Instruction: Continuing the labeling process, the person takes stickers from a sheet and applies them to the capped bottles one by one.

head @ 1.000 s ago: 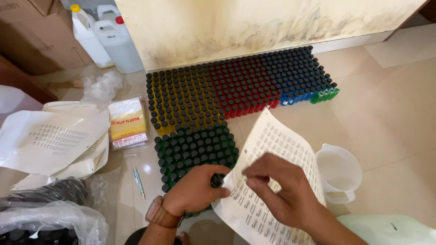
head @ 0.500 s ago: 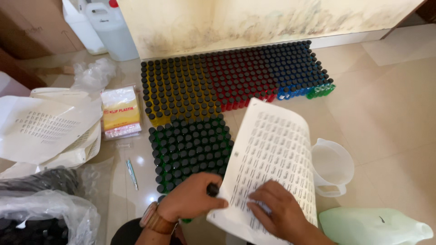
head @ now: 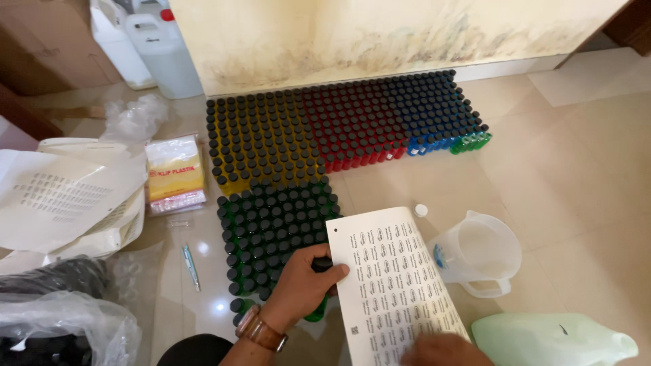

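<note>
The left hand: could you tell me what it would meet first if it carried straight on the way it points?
The left hand points right, so probably the label sheet, which its fingertips already touch.

My right hand (head: 444,350) is blurring at the bottom edge, only its knuckles showing, so I cannot tell what its fingers are doing on the label sheet (head: 393,285), whose lower end is running out of frame. My left hand (head: 302,285) is covering most of the green bottle (head: 319,308) it is gripping. The sheet's print is staying too small to read. The pale green jug (head: 553,339) is getting cut off below, and the white jerrycans (head: 146,41) are getting cropped at the top.
</note>
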